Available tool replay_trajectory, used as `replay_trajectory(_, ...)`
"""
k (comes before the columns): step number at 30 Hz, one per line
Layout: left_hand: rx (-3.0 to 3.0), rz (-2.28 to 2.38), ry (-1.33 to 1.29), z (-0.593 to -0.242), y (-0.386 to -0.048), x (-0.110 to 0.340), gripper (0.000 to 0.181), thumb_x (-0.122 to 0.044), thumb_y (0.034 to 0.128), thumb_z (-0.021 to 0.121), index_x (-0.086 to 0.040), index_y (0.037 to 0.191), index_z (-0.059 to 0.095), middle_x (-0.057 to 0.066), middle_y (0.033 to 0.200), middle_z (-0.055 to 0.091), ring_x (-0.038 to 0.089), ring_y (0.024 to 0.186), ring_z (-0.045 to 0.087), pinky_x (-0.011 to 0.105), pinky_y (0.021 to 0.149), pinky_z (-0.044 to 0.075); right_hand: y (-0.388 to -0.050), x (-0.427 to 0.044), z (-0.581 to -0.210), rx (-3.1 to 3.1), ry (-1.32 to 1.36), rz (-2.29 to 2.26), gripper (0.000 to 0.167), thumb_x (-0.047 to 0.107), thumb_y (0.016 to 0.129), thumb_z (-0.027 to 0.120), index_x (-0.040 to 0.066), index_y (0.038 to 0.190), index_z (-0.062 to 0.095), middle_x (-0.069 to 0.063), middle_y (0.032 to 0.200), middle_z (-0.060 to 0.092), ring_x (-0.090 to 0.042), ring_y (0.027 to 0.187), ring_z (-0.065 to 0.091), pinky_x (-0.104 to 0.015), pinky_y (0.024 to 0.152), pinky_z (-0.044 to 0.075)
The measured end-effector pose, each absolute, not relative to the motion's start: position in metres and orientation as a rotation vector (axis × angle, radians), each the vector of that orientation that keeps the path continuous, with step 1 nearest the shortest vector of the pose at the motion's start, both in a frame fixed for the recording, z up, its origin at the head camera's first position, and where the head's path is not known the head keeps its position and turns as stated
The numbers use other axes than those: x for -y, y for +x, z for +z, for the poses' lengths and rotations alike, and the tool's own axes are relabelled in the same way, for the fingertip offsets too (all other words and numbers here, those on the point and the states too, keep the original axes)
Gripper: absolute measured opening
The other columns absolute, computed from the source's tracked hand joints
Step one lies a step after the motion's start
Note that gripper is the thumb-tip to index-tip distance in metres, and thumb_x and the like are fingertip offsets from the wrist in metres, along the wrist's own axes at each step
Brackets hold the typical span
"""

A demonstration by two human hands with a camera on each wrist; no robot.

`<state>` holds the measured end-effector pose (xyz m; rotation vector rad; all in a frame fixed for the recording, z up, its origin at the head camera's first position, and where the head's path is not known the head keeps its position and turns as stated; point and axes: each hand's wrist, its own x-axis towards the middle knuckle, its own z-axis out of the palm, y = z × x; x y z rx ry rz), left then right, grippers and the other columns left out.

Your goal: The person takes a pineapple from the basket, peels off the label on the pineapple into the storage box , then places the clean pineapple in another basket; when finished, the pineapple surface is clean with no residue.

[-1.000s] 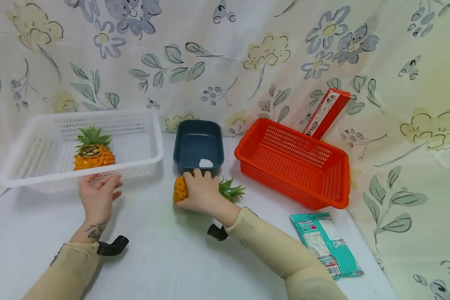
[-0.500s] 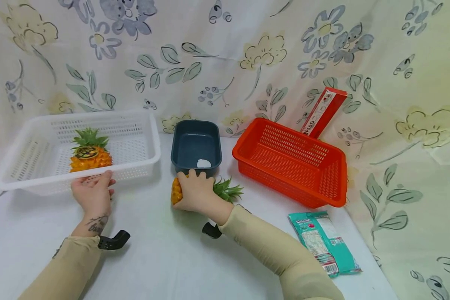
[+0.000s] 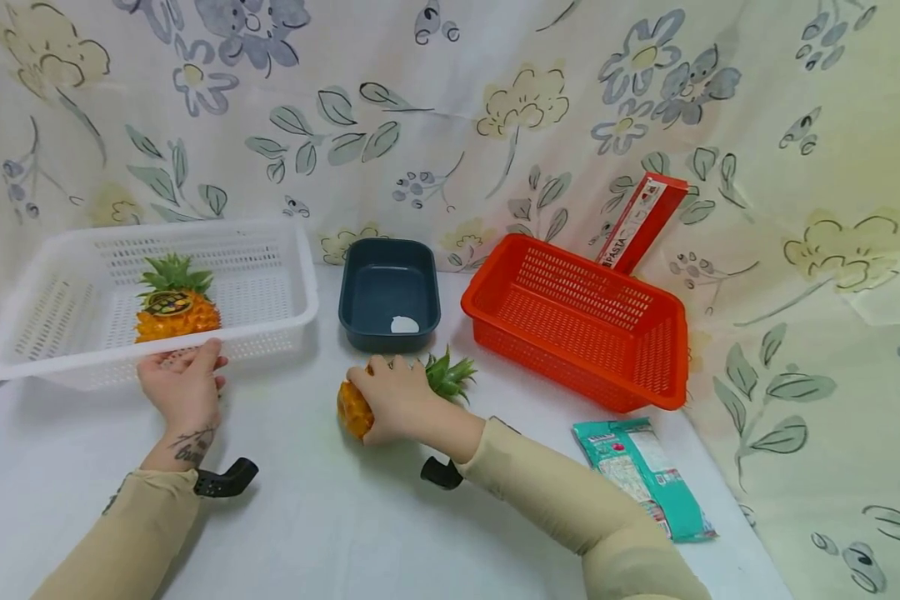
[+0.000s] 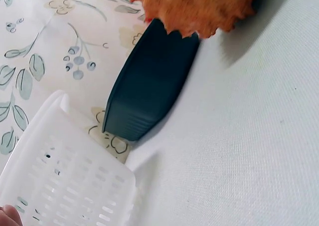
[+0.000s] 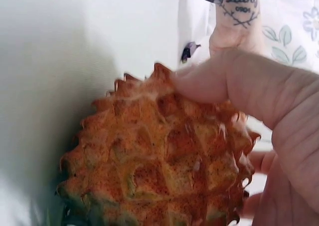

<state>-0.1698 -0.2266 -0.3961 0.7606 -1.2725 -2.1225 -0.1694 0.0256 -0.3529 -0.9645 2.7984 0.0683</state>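
My right hand (image 3: pixel 405 402) grips an orange pineapple (image 3: pixel 355 410) from above, in front of the dark blue tub (image 3: pixel 390 340). The pineapple's green crown (image 3: pixel 450 375) points right. In the right wrist view, the thumb presses the pineapple's spiky skin (image 5: pixel 149 156). I cannot tell whether its underside touches the table. At the left, my left hand (image 3: pixel 183 387) pinches the front rim of a white perforated basket (image 3: pixel 270 333), thumb on the rim. A second pineapple (image 3: pixel 180 312) with a dark label lies inside that basket, its lower end hidden by the front wall.
To the right stands a red perforated basket (image 3: pixel 570 358), with a red pasta box (image 3: pixel 641 223) leaning behind it. A teal packet (image 3: pixel 648 483) lies near the table's right edge. A floral curtain (image 3: pixel 450 125) hangs behind everything.
The right hand has drawn its pineapple slightly toward me, away from the blue tub, and tilted it. The left hand's thumb has come up onto the white basket's rim.
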Motion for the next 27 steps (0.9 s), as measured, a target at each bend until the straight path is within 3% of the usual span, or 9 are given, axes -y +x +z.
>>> replay_trajectory(14, 1.284, -2.126, 0.787, -0.396, -0.168, 0.226, 0.055, -0.012, 0.0736, 0.077, -0.018, 0.102, 0.03, -0.003, 0.066, 0.064, 0.009, 0.049, 0.059, 0.019, 0.035, 0.041, -0.165, -0.077, -0.347, -2.486, -1.501, 0.134, 0.077, 0.037, 0.062, 0.083, 0.027, 0.126, 0.041, 0.004, 0.128, 0.043, -0.016, 0.119, 0.035, -0.037, 0.097, 0.035)
replay_trajectory(27, 1.263, -2.085, 0.698, -0.399, -0.169, 0.224, 0.051, -0.008, 0.0747, 0.075, -0.015, 0.102, 0.032, -0.001, 0.063, 0.06, 0.009, 0.048, 0.058, 0.019, 0.034, 0.041, -0.16, -0.106, -0.34, -2.454, -1.628, 0.299, 0.079, 0.037, 0.065, 0.081, 0.03, 0.131, 0.039, 0.005, 0.136, 0.04, -0.026, 0.132, 0.028, -0.046, 0.103, 0.03)
